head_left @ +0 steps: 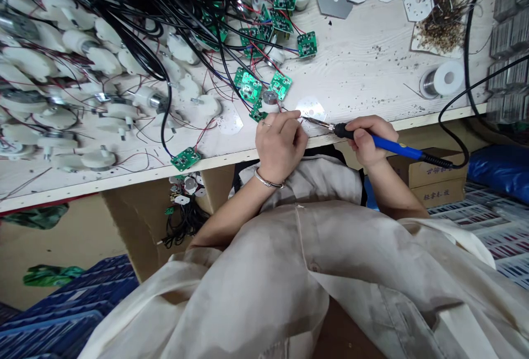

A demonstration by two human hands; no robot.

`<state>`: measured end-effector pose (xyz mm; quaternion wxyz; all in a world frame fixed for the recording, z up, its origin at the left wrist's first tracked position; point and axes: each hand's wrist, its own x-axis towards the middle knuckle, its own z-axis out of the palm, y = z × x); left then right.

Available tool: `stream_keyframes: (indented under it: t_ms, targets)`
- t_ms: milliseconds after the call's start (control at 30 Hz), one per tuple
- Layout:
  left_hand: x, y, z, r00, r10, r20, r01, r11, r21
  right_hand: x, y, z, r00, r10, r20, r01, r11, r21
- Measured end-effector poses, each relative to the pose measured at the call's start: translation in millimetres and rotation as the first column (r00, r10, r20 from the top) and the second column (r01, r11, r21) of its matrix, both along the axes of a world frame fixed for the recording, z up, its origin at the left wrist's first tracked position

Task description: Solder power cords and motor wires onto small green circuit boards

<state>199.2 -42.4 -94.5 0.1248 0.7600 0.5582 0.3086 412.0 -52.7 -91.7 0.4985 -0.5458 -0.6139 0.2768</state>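
Observation:
My right hand [370,141] is closed around the blue handle of a soldering iron [390,145]. The iron's tip points left, right by the fingertips of my left hand [281,141]. Those left fingers are pinched together at the bench edge, and what they hold is too small to make out. A white octagonal board [312,108] lies flat just beyond the iron's tip. Against the left fingers stand a small motor with a white housing [270,100] and a green circuit board [258,111] with thin wires.
White motor housings [103,61] and black cables [136,33] crowd the left bench. Green circuit boards [250,86] lie at the middle. A solder spool [442,79], a dirty pad with solder scraps [442,36] and stacked metal-grey parts [510,33] are at right. The iron's cord [458,97] loops there.

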Motion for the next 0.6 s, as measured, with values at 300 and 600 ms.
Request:
stream_keyframes:
  t_ms: [300,600]
  targets:
    - [1.2,0.8,0.8,1.000,0.015,-0.019,-0.015,1.000,0.003,-0.6,0.8,-1.6,0.998,0.042,-0.047,-0.040,0.998,0.046]
    - [1.2,1.4,0.5,1.000,0.013,-0.002,-0.013,0.999,0.029,-1.4,1.3,3.5,0.999,-0.012,0.043,0.015,0.998,-0.063]
